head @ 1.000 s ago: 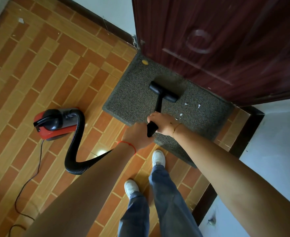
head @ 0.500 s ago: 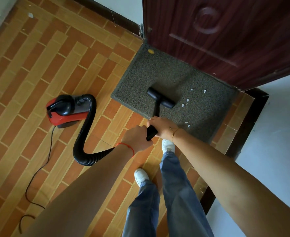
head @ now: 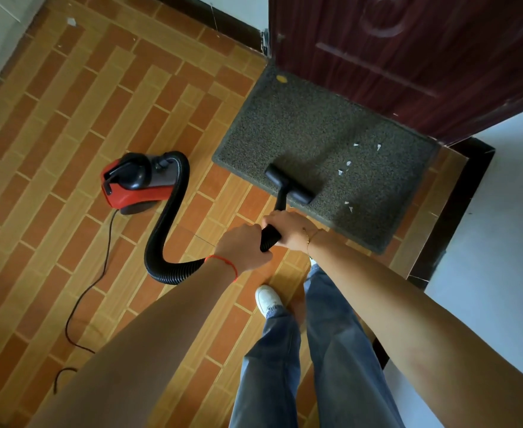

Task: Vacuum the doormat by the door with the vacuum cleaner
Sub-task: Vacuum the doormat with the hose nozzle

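A grey doormat [head: 300, 125] lies on the tiled floor against a dark red door [head: 408, 50]. The black nozzle [head: 288, 184] of the vacuum wand [head: 280, 202] rests on the mat near its front edge. My right hand [head: 286, 228] grips the wand's upper part, and my left hand [head: 246, 247] grips it just below and to the left. Several white paper scraps [head: 348, 163] lie on the mat right of the nozzle. A yellow speck [head: 281, 78] sits at the mat's far left corner.
The red and black vacuum body [head: 136, 183] stands on the floor left of the mat, its black ribbed hose [head: 164, 230] looping to my hands and its cord [head: 81, 304] trailing toward me. My legs and white shoe [head: 267, 299] are just behind the mat. A white wall [head: 501, 242] stands at right.
The nozzle has been drawn back across the mat from near the door to its front edge. I have stepped backward, so mat and vacuum body sit farther from me.
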The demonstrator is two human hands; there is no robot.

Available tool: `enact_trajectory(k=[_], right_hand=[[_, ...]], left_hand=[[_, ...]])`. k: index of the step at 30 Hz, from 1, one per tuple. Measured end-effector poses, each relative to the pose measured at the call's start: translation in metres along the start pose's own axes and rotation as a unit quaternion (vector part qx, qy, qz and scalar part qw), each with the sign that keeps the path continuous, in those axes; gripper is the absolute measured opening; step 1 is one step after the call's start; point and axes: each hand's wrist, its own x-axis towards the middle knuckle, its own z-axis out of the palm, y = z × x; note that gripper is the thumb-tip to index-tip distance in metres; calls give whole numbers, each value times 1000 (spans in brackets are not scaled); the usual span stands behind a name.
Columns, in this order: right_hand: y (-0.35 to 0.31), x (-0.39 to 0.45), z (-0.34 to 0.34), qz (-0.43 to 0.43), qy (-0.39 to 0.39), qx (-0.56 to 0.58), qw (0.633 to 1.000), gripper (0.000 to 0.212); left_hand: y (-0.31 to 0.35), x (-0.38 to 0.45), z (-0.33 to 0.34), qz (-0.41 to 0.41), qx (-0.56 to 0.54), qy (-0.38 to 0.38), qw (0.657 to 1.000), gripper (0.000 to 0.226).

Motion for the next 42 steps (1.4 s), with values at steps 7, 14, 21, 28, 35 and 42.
enact_trajectory(k=[7,14,21,28,35,42], right_hand=[[2,-5,1,15,2,9,1000,5],[40,-4,-19,19,6,9,1000,6],[114,-11,-67,9,17,4,1000,9],[196,-12,-125,13,8,-11,1000,6],[264,-7,-168,12,6,-9,1000,11],[312,-2,-198,12,8,-2,1000,19]], left_hand=[[6,0,4,3,10,9,1000,25],[34,30,-2,2,3,20,1000,26],[98,81,-33,-5,-21,36,999,24],[165,139,-76,-3,-60,46,997,11],[216,191,-105,-9,-79,50,996,16],[251,230,-124,-10,-94,63,994,24]])
